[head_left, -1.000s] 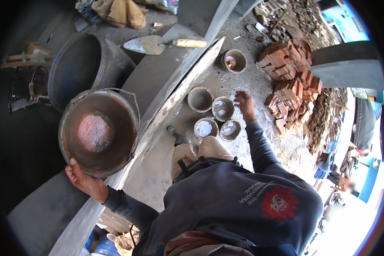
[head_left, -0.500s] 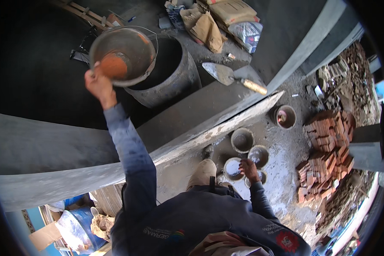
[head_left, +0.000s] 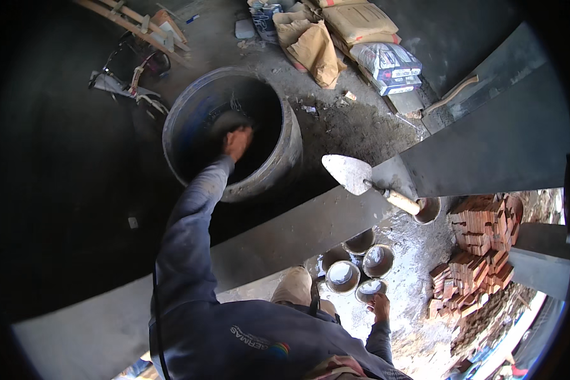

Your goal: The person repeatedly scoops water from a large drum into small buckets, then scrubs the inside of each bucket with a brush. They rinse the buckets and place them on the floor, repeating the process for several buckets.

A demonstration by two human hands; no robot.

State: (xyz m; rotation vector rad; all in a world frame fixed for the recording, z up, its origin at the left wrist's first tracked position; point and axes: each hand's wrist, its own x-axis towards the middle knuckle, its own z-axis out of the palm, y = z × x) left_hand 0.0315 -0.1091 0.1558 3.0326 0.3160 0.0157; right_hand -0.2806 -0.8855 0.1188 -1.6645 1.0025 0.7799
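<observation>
My left hand [head_left: 237, 143] is deep inside a large dark drum [head_left: 285, 155] beyond the low wall, blurred by motion. Its fingers look curled at a dim, round grey bucket [head_left: 225, 121], mostly lost in the drum's shadow. On the near side of the wall, my right hand [head_left: 379, 308] is closed at the rim of a small bucket [head_left: 368, 297] with pale liquid inside. Beside it stand several similar buckets, among them one with whitish liquid [head_left: 342, 277] and one to its upper right [head_left: 378, 261].
A trowel [head_left: 348, 172] with a wooden handle lies on the wall top [head_left: 297, 234]. Paper sacks [head_left: 361, 28] are stacked behind the drum, near a bicycle [head_left: 130, 85] and a wooden ladder [head_left: 133, 25]. Stacked red bricks [head_left: 481, 221] stand at the right.
My left hand has gone from holding the bucket above the drum to down inside it. My right hand has moved to the rim of the nearest small bucket. The view has shifted.
</observation>
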